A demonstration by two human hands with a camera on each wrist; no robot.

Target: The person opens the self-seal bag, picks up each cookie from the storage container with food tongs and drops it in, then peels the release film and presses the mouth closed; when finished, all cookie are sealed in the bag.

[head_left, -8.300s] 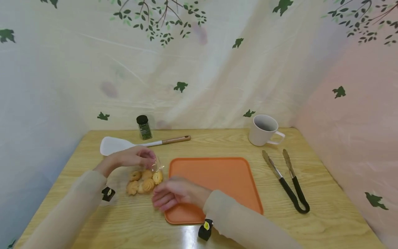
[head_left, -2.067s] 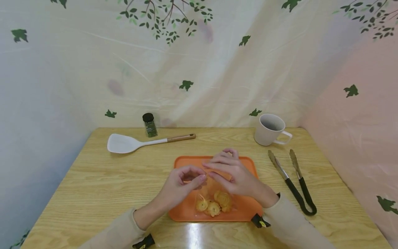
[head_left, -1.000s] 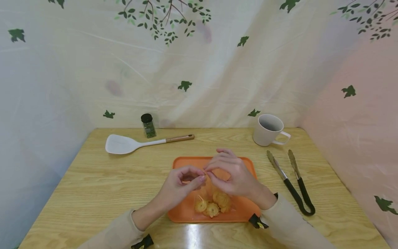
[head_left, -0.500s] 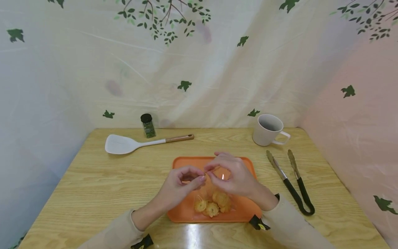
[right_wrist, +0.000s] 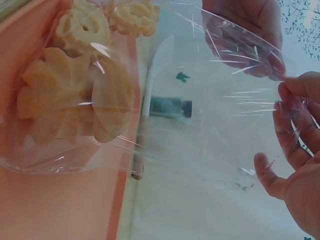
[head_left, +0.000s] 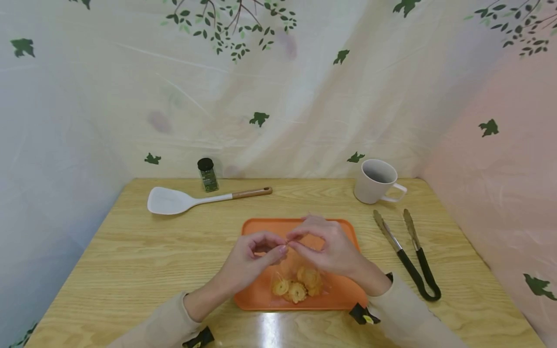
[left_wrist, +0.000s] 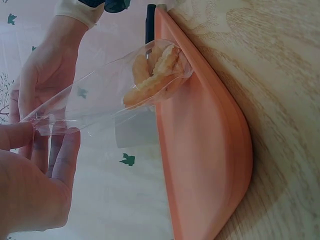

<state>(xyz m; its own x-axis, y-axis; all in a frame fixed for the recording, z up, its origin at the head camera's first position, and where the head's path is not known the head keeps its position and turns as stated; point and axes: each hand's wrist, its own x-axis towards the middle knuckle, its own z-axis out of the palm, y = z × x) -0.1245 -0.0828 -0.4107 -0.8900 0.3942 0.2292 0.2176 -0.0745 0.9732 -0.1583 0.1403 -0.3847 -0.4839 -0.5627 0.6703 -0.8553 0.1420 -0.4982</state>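
Note:
A clear plastic bag (left_wrist: 95,95) with several golden butter cookies (head_left: 298,287) at its bottom hangs down to the orange tray (head_left: 252,299). My left hand (head_left: 244,261) pinches the bag's top edge between thumb and fingers. Right against it, my right hand (head_left: 337,249) pinches the same edge with thumb and forefinger. In the right wrist view the film stretches between both hands, with ridged cookies (right_wrist: 55,95) seen through it. The left wrist view shows the cookies low in the bag, at the tray's rim (left_wrist: 175,25).
A white turner (head_left: 169,201) with a wooden handle lies back left, before a black-capped spice jar (head_left: 209,176). A pale mug (head_left: 374,183) stands back right. Spread tongs (head_left: 411,256) with black handles lie right of the tray on the wooden table (head_left: 152,261).
Earlier the cookie bag lay on the table left of the tray; now it is over the tray with both hands at its top. Lately, only the right fingers have shifted slightly.

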